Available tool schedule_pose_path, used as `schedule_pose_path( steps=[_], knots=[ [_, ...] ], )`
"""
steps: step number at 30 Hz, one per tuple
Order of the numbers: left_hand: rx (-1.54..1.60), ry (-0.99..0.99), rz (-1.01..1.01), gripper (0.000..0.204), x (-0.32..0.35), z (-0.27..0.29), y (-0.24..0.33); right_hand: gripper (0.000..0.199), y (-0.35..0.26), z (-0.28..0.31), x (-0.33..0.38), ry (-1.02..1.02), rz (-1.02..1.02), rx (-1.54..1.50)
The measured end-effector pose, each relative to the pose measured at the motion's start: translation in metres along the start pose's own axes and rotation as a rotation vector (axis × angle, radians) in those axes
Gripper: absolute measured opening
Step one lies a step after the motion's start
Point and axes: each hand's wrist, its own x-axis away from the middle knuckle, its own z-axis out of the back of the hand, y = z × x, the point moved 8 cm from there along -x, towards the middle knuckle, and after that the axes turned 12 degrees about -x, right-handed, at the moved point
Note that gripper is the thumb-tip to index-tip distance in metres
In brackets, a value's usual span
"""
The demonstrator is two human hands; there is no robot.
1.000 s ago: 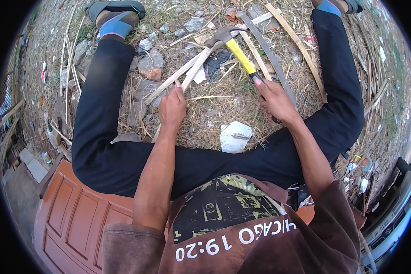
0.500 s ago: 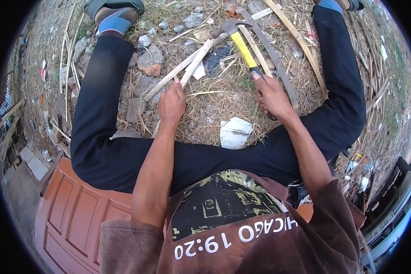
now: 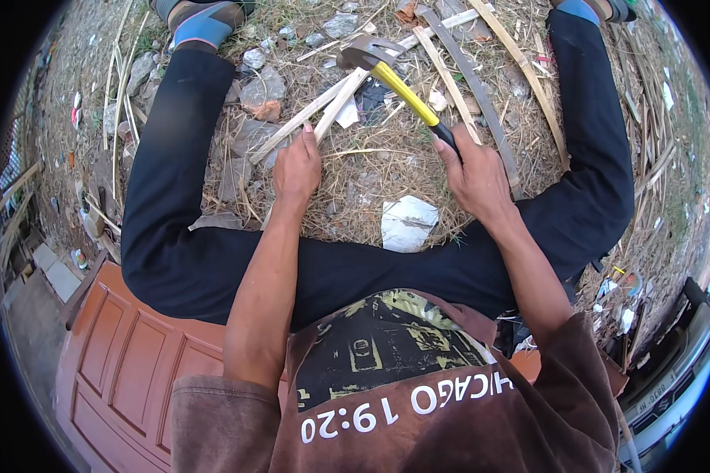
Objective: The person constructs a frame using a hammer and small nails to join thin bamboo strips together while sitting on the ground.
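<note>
My right hand [image 3: 475, 172] is closed around the black grip of a claw hammer [image 3: 406, 96] with a yellow shaft. Its grey head hangs over the far end of a pale wooden strip [image 3: 341, 104]; I cannot tell whether they touch. That strip's near end is gripped by my left hand [image 3: 297, 167], thumb pressed along it. A second pale strip [image 3: 298, 124] slants just left of the first. Beneath the strips' far ends lies a dark, flat piece [image 3: 375, 98], partly hidden by the hammer and wood.
A white broken slab [image 3: 409, 224] lies between my legs. Right of the hammer are a grey curved strip [image 3: 481, 102] and a long wooden strip [image 3: 525, 79]. Stones [image 3: 263, 91] and dry grass cover the ground. Behind me on the left is a brown panelled door [image 3: 134, 370].
The hammer's head has swung left and looks larger, so it seems raised, its handle tilting further left. My right hand has turned with it. The left hand stays nearly in place on the strip.
</note>
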Motion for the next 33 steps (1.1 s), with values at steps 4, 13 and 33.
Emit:
schedule_pose_path(
  steps=[4, 13, 33],
  knots=[
    [-0.031, -0.017, -0.015, 0.058, 0.001, 0.01, 0.003, 0.029, 0.014, -0.003, 0.003, -0.024, -0.074, -0.022],
    [0.014, 0.135, -0.018, 0.062, -0.036, 0.064, 0.015, 0.035, 0.013, 0.029, -0.025, 0.173, -0.145, -0.251],
    [-0.012, 0.114, -0.023, 0.061, -0.052, 0.048, 0.032, 0.029, -0.01, 0.003, -0.085, 0.047, 0.046, 0.118]
  ],
)
